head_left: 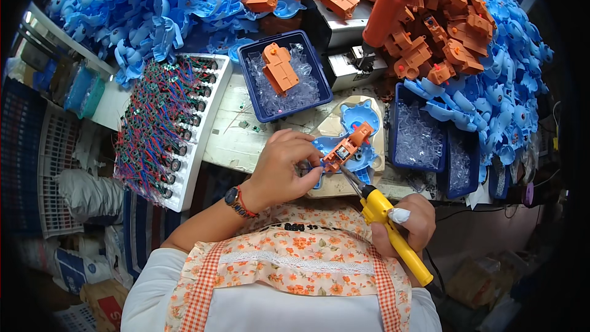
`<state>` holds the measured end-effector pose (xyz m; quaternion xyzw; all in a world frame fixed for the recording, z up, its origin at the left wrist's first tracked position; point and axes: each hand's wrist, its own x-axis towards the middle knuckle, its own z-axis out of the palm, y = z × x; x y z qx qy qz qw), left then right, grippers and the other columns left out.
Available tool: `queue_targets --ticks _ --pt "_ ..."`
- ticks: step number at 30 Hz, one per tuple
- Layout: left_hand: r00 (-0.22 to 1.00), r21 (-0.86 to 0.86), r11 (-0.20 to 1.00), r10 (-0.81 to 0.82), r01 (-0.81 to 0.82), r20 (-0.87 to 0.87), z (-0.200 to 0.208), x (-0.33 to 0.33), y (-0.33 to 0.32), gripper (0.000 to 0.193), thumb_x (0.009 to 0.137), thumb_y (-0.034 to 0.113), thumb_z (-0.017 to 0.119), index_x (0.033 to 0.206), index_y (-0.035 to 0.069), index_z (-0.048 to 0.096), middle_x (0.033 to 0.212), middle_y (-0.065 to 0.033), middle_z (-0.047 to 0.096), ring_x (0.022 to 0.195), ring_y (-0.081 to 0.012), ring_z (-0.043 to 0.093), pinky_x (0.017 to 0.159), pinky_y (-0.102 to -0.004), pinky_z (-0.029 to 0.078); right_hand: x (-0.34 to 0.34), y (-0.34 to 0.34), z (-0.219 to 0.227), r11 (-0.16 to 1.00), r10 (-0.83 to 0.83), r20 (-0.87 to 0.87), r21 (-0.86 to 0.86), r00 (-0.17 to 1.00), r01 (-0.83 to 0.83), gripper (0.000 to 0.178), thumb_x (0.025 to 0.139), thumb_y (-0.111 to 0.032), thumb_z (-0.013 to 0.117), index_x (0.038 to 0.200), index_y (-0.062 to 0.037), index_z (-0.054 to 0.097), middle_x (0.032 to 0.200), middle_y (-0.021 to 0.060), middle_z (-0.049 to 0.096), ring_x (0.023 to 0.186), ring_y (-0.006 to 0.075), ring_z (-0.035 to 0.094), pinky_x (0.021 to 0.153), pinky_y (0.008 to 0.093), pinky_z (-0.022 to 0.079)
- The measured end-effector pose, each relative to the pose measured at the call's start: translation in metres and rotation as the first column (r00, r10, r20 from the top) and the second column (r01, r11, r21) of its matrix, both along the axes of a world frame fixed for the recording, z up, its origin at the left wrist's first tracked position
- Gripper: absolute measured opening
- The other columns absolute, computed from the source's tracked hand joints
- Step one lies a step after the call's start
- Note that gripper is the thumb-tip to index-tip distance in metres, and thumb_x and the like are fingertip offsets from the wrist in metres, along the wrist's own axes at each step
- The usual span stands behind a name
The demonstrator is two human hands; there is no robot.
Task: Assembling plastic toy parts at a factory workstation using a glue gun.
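My right hand (409, 224) is closed around a yellow soldering iron (384, 212), one finger wrapped in white. Its metal tip reaches the lower end of an orange plastic housing (347, 150), which has small parts inside. That housing lies over a light-blue animal-shaped plastic shell (359, 115), resting on a pale block fixture (378, 175). At the housing's left end my left hand (286, 163) has thumb and fingers pinched together. What they hold is too small and hidden to name; something dark and round shows between the fingers.
Left stands a white foam tray (212, 98) of wired circuit parts. A blue bin (326, 95) holds clear plastic pieces and an orange housing; more blue bins (399, 163) stand right. An orange-red tool (390, 6) hangs above a metal device (347, 71). Blue shells (510, 98) and orange housings (418, 55) pile behind.
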<state>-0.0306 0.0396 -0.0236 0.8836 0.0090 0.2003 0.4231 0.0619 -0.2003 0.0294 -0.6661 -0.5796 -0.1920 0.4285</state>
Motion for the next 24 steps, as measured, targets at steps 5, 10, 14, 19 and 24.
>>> queue_targets --ticks 5,10,14,19,24 --pt "1.000 -0.010 1.000 -0.009 0.009 -0.001 0.000 0.003 -0.002 0.008 0.069 0.011 0.071 0.072 0.008 0.065 0.089 -0.0026 0.071 0.105 -0.0282 0.062 0.096 -0.0435 0.041 -0.002 -0.002 -0.004 0.999 0.023 0.006 -0.042 1.000 -0.023 0.042 0.074 -0.018 0.074 0.107 -0.0064 0.050 0.063 0.0056 0.053 0.047 0.0197 0.044 0.049 0.0334 0.036" --pt "1.000 -0.015 1.000 -0.001 0.001 -0.001 -0.002 0.001 0.000 0.008 0.068 0.012 0.072 0.071 0.008 0.065 0.089 -0.0027 0.071 0.106 -0.0281 0.062 0.096 -0.0434 0.041 -0.004 0.010 0.003 0.998 0.018 0.032 -0.054 0.999 -0.017 0.044 0.071 -0.017 0.083 0.102 -0.0086 0.052 0.059 0.0010 0.057 0.045 0.0163 0.052 0.043 0.0289 0.035" --pt "1.000 -0.012 1.000 -0.003 0.003 -0.009 -0.003 0.002 0.000 0.009 0.068 0.012 0.072 0.070 0.008 0.065 0.089 -0.0027 0.071 0.106 -0.0283 0.062 0.096 -0.0435 0.041 -0.003 0.010 0.000 0.998 0.026 0.037 -0.063 0.999 -0.024 0.045 0.071 -0.019 0.083 0.101 -0.0088 0.052 0.059 0.0009 0.056 0.045 0.0166 0.052 0.043 0.0289 0.035" --pt "1.000 -0.006 1.000 0.000 0.000 -0.013 -0.001 0.003 -0.001 0.009 0.068 0.013 0.072 0.070 0.008 0.065 0.088 -0.0028 0.071 0.106 -0.0281 0.062 0.096 -0.0436 0.041 -0.004 0.010 0.000 0.998 0.017 0.035 -0.066 0.999 -0.014 0.045 0.071 -0.019 0.083 0.101 -0.0089 0.051 0.060 0.0010 0.056 0.044 0.0165 0.051 0.042 0.0287 0.035" --pt "1.000 0.000 1.000 0.003 -0.003 -0.015 -0.001 0.003 -0.001 0.009 0.067 0.013 0.071 0.069 0.008 0.065 0.088 -0.0028 0.071 0.105 -0.0276 0.062 0.096 -0.0436 0.041 -0.003 0.009 0.002 0.998 0.021 0.035 -0.059 0.999 -0.019 0.047 0.071 -0.019 0.083 0.103 -0.0085 0.051 0.059 0.0010 0.057 0.044 0.0159 0.050 0.042 0.0284 0.034"
